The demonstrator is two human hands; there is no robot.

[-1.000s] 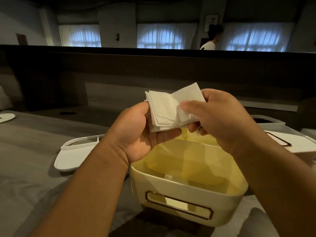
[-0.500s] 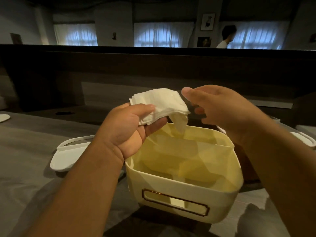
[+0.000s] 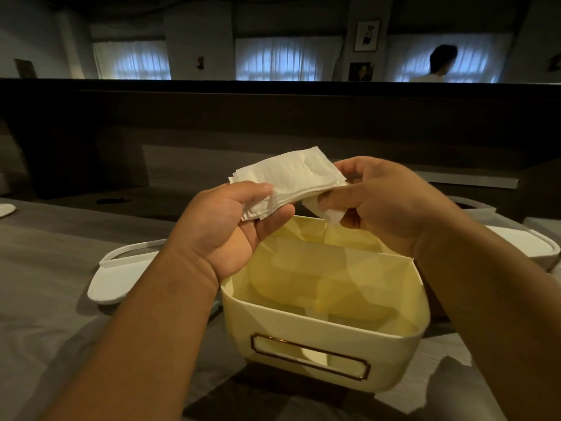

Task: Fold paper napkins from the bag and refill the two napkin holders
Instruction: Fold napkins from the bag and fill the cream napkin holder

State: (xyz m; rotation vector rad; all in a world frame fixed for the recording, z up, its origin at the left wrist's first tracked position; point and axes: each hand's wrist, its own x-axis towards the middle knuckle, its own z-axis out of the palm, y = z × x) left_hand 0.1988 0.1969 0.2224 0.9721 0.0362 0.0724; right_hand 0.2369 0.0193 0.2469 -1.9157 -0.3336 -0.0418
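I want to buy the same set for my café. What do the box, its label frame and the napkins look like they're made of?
Box: likely plastic, smooth cream walls that glow through. Label frame: metal or metallic-coated, thin with a coppery glint. Napkins: soft white paper, thin crinkled layers.

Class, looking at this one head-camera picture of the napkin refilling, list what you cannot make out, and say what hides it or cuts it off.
- Number of sheets in the napkin stack: the left hand and right hand cover both ends.
- Second white lid: the right forearm covers much of it.
- Napkin bag: nowhere in the head view.
- Floor of the cream holder: its near wall hides the front part.
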